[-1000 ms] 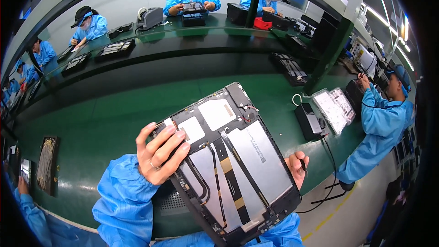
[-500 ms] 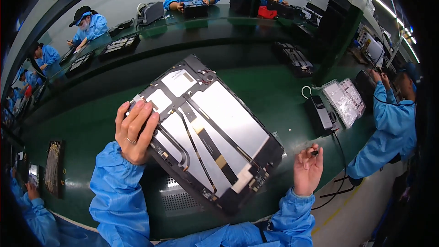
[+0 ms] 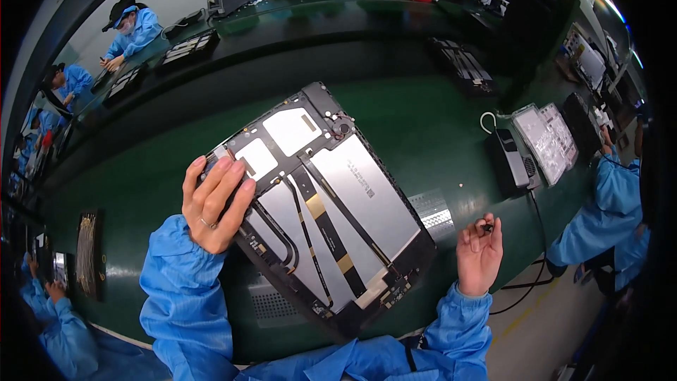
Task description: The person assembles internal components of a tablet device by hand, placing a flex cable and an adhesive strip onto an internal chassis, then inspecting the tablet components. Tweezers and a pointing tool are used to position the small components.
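Observation:
An opened tablet is tilted over the green bench, its inside facing me. Silver battery panels, black ribbon cables and two white squares near its upper end show. My left hand grips its upper left edge, fingers on the inner face; the thumb is hidden. Right of the tablet's lower corner, apart from it, my right hand is raised palm up. Between its thumb and fingertips is a small black piece, too small to name.
A dark boxy device with a pale hook and cable stands right, beside clear plastic trays. Thin wires lie bundled at left. Under the tablet is a perforated plate. Another opened tablet lies far right. Co-workers in blue sit around.
The tablet has turned slightly and shifted a little right in my left hand; its battery label now shows. My right hand keeps the black piece. The view has tipped downward.

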Available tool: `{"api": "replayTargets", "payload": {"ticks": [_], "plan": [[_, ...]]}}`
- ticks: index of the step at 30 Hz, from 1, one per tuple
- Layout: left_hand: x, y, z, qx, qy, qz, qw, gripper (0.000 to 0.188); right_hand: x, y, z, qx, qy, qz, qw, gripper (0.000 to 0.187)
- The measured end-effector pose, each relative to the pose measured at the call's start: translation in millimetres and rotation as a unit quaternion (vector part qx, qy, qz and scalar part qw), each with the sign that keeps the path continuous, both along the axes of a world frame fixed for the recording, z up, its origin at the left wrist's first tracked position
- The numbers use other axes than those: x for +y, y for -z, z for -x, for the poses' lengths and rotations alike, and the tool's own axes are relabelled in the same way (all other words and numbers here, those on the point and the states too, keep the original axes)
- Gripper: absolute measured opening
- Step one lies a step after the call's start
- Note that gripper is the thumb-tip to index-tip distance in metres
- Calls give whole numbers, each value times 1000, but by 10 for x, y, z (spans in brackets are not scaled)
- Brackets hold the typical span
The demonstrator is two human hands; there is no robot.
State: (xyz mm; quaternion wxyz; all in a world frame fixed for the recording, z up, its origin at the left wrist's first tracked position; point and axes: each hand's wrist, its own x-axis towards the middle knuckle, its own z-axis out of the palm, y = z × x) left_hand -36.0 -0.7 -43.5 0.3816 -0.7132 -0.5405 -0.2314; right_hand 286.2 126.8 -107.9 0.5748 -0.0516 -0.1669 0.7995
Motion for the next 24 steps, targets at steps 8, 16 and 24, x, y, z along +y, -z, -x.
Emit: {"api": "replayTargets", "payload": {"ticks": [8,16,24], "plan": [[226,45,186,42,15,-3,999,27,-6,29,-32,-2,-2,-6,1000,24],[735,95,928,85,-162,-15,983,35,-37,62,28,-18,-15,21,999,25],[1126,650,1407,95,-452,100,881,29,-53,38,46,-36,-26,27,999,23]]}}
